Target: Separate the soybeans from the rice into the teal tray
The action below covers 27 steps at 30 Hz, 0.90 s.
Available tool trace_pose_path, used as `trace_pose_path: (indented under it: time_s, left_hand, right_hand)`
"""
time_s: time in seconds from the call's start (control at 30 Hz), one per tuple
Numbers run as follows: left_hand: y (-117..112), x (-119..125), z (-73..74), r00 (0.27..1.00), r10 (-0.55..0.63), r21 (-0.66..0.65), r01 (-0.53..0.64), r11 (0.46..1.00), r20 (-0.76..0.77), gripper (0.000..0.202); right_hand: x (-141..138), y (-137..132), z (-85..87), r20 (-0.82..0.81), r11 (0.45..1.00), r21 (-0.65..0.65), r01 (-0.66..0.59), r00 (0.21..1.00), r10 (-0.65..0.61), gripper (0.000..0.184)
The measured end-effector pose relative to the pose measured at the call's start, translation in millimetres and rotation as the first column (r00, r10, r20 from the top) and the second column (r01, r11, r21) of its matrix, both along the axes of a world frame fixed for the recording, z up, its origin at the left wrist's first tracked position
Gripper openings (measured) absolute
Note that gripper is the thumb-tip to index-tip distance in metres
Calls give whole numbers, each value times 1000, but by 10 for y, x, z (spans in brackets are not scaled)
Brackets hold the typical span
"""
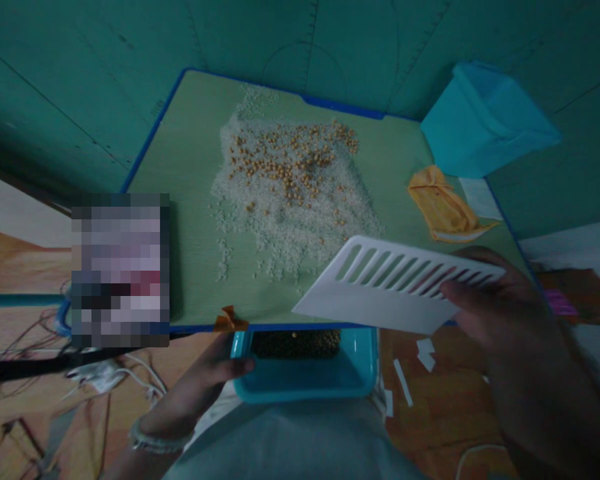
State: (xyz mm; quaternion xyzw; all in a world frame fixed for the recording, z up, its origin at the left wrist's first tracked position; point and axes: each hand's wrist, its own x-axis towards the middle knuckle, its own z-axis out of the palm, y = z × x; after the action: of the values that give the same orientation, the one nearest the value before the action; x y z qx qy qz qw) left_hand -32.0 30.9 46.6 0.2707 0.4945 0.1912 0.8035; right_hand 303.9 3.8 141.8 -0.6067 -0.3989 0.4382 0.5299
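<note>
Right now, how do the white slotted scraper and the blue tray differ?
The white scraper is flat and slotted; the blue tray is hollow. The right hand holds the scraper, the left hand the tray. The tray contains dark grains; the scraper shows none. Both are hand-held.

Wood-look floor [430,407] and loose cables [150,371] suggest an indoor, home-like room.

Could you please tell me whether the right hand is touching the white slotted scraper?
Touching. The head view shows it: the right hand grips the white slotted scraper near one end, the thumb laid over its face.
</note>
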Motion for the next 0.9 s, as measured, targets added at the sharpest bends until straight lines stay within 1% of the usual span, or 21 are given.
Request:
trace_pose_path:
  time_s: [0.13, 0.2, 0.3, 0.4, 0.47, 0.53, 0.6, 0.63, 0.67, 0.7, 0.77, 0.8, 0.9]
  left_hand:
    - [-6, -17, -21, 1000, 4, 13, -4, 1000, 15, 24]
    - [0, -2, -15, 1000, 4, 15, -5, 1000, 27, 24]
    - [12, 27, -11, 998, -18, 33, 16, 999, 58, 23]
    - [17, 32, -25, 997, -33, 37, 31, 999, 71, 24]
    - [15, 23, -31, 997, -28, 30, 25, 999, 72, 25]
    - [10, 13, -29, 998, -24, 20, 23, 1000, 65, 26]
    - [7, 8, -21, 999, -17, 10, 17, 1000, 47, 27]
    - [5, 7, -18, 999, -15, 8, 14, 1000, 39, 28]
    - [3, 6, -15, 999, -13, 10, 13, 1000, 32, 29]
    - [0, 5, -14, 1000, -10, 12, 10, 1000, 29, 30]
    - [-10, 0, -13, 999, -3, 14, 3, 1000, 32, 34]
    - [-17, -5, -12, 999, 3, 11, -4, 1000, 36, 35]
    - [-35, -23, -14, 999, 9, -4, -9, 1000, 40, 34]
  right_hand:
    - [-43, -3, 35, -24, 994, -51, 94, 995, -95, 26]
    - [-111, -27, 78, -21, 980, -90, 178, 983, -180, 30]
    - [-185, -79, 137, 41, 950, -129, 285, 958, -282, 31]
    - [-142, -107, 118, 144, 940, -133, 313, 945, -294, 29]
    - [-66, -82, 58, 176, 960, -121, 252, 957, -229, 29]
    - [-10, -5, -3, 173, 988, -76, 136, 978, -121, 30]
    - [-22, 124, -31, 160, 999, -14, 39, 986, -36, 30]
    - [-59, 206, -29, 149, 1000, 8, 9, 989, -10, 28]
    - [-113, 296, -21, 139, 1000, -3, -30, 990, 30, 26]
    - [-180, 390, -11, 133, 999, 8, -44, 990, 42, 25]
    - [-323, 578, 0, 146, 991, 39, -127, 982, 120, 23]
    - [-389, 665, -5, 154, 988, 87, -128, 982, 113, 23]
    - [-522, 860, -53, 158, 978, 193, -82, 986, 51, 29]
